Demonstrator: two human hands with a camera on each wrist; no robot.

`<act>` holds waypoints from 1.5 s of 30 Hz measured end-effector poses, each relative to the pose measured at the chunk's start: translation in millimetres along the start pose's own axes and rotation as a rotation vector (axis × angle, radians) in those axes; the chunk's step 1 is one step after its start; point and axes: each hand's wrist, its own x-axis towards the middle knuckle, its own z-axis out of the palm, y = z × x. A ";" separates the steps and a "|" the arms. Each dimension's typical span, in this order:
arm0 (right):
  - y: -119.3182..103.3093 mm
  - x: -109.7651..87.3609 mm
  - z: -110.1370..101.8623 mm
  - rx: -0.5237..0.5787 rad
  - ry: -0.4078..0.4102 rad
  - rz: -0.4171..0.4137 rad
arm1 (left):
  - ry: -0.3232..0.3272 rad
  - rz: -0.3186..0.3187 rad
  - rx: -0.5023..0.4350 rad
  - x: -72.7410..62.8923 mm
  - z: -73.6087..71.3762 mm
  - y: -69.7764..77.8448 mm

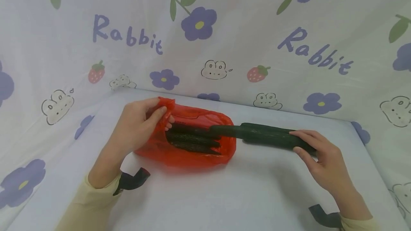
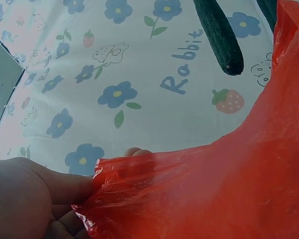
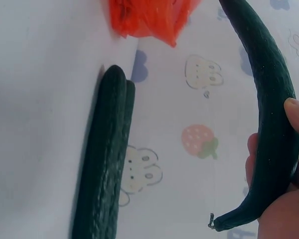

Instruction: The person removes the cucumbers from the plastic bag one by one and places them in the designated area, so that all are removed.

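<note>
My left hand pinches the gathered edge of a red plastic bag between thumb and fingers, pulling that side up. Inside the bag several dark green cucumbers lie side by side. My right hand grips a long curved cucumber near its stem end, thumb on one side and fingers on the other. In the head view its far tip overlaps the bag's opening. Below the held one, two more cucumbers lie together on the white table, partly hidden in the head view.
The white table ends at a hanging cloth printed with flowers, strawberries and rabbits. A black curved piece sticks out at the left wrist, and another at the right wrist.
</note>
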 end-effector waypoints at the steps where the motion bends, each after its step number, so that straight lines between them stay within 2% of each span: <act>1: 1.2 -1.0 -2.6 0.000 0.002 0.000 | 0.000 -0.002 0.000 -0.1 0.3 0.4; 8: 6.8 -5.5 -17.3 0.033 0.030 0.014 | 0.005 0.005 -0.020 -0.3 2.0 1.1; 13: 7.9 -9.9 -23.8 -0.037 0.012 0.047 | 0.005 0.003 -0.018 -0.3 3.9 -1.0; 17: 12.7 -13.4 -29.7 -0.051 0.012 0.053 | 0.003 0.002 -0.007 -0.3 4.6 -2.1; 22: 19.3 -18.4 -35.8 -0.038 0.014 0.053 | 0.005 0.008 -0.003 -0.2 4.3 -2.6; 28: 24.0 -21.9 -39.8 0.033 0.009 0.079 | 0.005 0.004 0.002 -0.5 4.0 -3.5; 36: 26.2 -25.4 -43.7 0.044 0.019 0.111 | 0.011 0.018 0.004 -0.8 3.3 -2.7; 45: 26.4 -29.8 -49.3 0.047 0.028 0.157 | 0.009 -0.001 0.023 -1.8 2.2 -2.5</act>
